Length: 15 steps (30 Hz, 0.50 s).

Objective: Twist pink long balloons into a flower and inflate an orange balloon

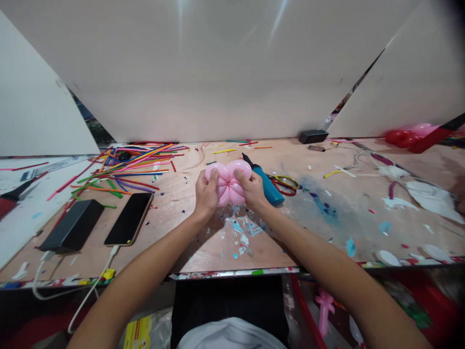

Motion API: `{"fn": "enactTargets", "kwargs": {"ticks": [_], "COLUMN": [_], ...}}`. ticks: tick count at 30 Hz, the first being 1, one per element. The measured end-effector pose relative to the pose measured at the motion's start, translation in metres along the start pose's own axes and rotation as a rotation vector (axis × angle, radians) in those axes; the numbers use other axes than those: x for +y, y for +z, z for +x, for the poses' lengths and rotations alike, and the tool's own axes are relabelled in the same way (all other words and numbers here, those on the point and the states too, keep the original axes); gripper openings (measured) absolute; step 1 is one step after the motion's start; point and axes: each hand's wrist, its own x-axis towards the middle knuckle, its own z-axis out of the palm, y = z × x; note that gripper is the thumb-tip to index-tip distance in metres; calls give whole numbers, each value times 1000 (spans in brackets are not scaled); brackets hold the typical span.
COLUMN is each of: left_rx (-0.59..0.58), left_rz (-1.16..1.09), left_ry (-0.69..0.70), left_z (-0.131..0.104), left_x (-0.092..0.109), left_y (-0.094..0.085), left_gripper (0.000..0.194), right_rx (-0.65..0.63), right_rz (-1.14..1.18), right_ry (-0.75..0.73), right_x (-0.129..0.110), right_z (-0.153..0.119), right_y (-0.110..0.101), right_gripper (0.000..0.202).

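Observation:
A pink twisted balloon (236,194) with several rounded lobes is held up over the middle of the table. My left hand (206,194) grips its left side, thumb pressed on the upper lobe. On the other side my right hand (254,188) holds it the same way, thumb on the upper right lobe. The lobes meet at a pinched centre between the two thumbs. The fingers behind the balloon are hidden. Just right of my right hand lies a blue hand pump (271,189) with a black nozzle, and scissors (285,184) with red and yellow handles lie beside it.
Loose uninflated balloons (145,162) spread over the left back. A phone (130,219) and a black box (72,225), both cabled, lie front left. Another black box (313,136) stands by the back panel (218,97). White cable (363,157) and red balloons (399,138) are at right.

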Motion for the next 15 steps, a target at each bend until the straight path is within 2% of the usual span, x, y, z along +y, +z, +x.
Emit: {"fn": "enactTargets", "kwargs": {"ticks": [10, 15], "left_rx": [71, 107], "left_rz": [-157, -163], "left_ry": [-185, -297], "left_z": [0, 2], "left_x": [5, -3], "left_y": [5, 4], "left_gripper": [39, 39], "right_rx": [50, 52], "right_rz": [14, -46], "right_ry": [-115, -144], "right_x": [5, 1], "right_z": [0, -3], "right_y": [2, 2], "right_gripper": [39, 39]}}
